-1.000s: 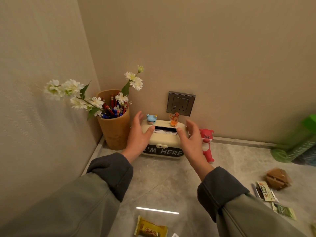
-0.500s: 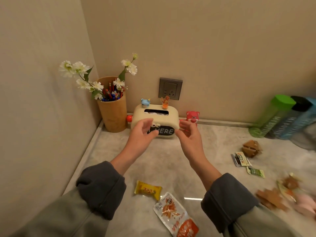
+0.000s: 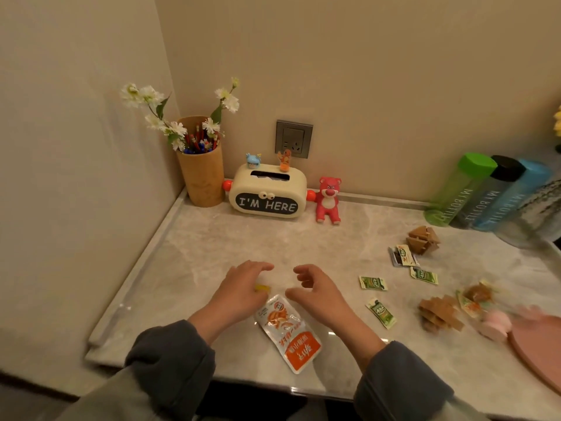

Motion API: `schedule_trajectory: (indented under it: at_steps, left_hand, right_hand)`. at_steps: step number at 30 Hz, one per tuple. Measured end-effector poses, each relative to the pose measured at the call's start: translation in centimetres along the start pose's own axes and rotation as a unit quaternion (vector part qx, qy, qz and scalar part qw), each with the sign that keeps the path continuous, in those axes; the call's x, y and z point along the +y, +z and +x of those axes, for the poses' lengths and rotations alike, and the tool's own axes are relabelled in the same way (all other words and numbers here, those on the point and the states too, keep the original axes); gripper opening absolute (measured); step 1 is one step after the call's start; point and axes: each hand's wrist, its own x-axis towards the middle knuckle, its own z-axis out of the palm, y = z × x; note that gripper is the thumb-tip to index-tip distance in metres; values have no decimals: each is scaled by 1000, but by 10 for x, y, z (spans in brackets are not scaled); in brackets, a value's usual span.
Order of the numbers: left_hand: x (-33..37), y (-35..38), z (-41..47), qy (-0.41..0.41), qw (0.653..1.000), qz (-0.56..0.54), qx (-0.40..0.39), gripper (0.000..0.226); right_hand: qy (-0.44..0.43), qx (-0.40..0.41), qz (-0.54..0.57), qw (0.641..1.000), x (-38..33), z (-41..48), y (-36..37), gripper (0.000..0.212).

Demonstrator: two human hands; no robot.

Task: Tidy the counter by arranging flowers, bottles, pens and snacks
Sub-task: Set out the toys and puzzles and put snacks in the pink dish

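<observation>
Snack pouch (image 3: pixel 288 332) on worktop (image 3: pixel 212 244): light, floppy, slick foil, I judge; I'd pinch top seam. Left hand (image 3: pixel 239 291), right hand (image 3: pixel 321 296) relaxed, empty.

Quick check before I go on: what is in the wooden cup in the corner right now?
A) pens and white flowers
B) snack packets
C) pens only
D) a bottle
A: the wooden cup beside the tissue box holds red and blue pens, and stems of white flowers rise out of it.
</observation>
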Motion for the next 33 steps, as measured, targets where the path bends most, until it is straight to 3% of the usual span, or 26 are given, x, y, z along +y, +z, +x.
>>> schedule_trajectory:
  at_steps: [4, 7, 9, 12, 14, 18, 20, 23, 25, 30, 33]
  left_hand:
    - [-12, 15, -22, 11, 991, 132, 7, 52]
    - [-14, 28, -40, 25, 981, 182, 56, 51]
    - [-17, 38, -51, 42, 979, 170, 100, 43]
    - [-19, 50, -67, 44, 984, 107, 139, 35]
    - [-16, 56, -75, 29, 988, 71, 133, 35]
    - [2, 69, -85, 17, 992, -12, 126, 29]
    - [16, 77, -88, 12, 990, -78, 120, 23]
    - [40, 89, -91, 5, 972, -209, 106, 16]
    - [58, 98, -92, -4, 956, -275, 99, 12]
    - [112, 117, -82, 0, 917, -395, 62, 13]
    - [153, 128, -69, 24, 910, -413, 11, 15]
  right_hand:
    - [-10, -27, -99, 995, 17, -24, 15, 74]
    - [-73, -14, -178, 981, 31, -45, 26, 90]
    - [-127, 12, -200, 971, 41, -54, 32, 87]
    - [-135, 35, -210, 968, 48, -60, 32, 87]
    - [-118, 45, -229, 965, 47, -62, 32, 91]
    - [-33, 32, -112, 993, 51, -76, 21, 101]
    - [-9, 43, -51, 998, 59, -87, 12, 90]
    - [20, 104, 55, 993, 69, -100, -6, 38]
    - [36, 138, 119, 983, 76, -111, -24, 20]
    - [51, 213, 228, 949, 87, -134, -75, 12]
    - [43, 261, 245, 933, 93, -143, -108, 13]
